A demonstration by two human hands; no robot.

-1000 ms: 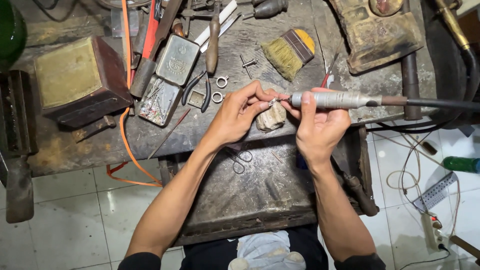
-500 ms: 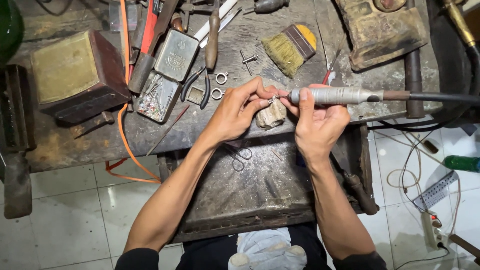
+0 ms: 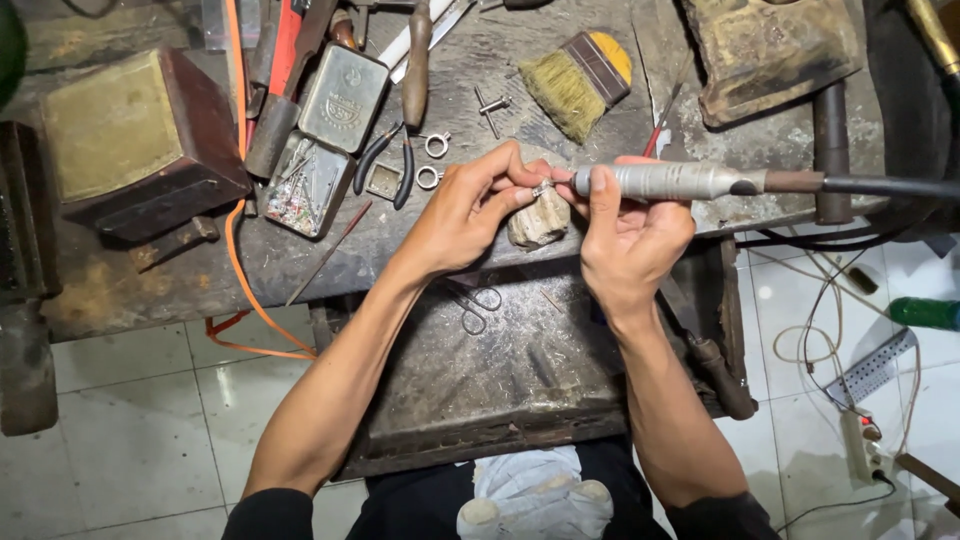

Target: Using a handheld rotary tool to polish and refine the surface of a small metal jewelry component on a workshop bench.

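My left hand [image 3: 470, 205] pinches a small silver ring [image 3: 543, 186] against the worn bench peg [image 3: 540, 220], at the surface's near edge. My right hand [image 3: 630, 235] is wrapped tight around the rotary handpiece [image 3: 665, 181], its tip at the ring's 3 o'clock. Since a second ago neither grip has shifted, so the grinding continues. Two spare rings [image 3: 432, 160] lie at 10 o'clock.

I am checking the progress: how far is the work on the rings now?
Done: cannot tell. In hand: the left hand pinches a small ring on the bench peg; the right hand holds the rotary handpiece against it. Left: two rings lie untouched.
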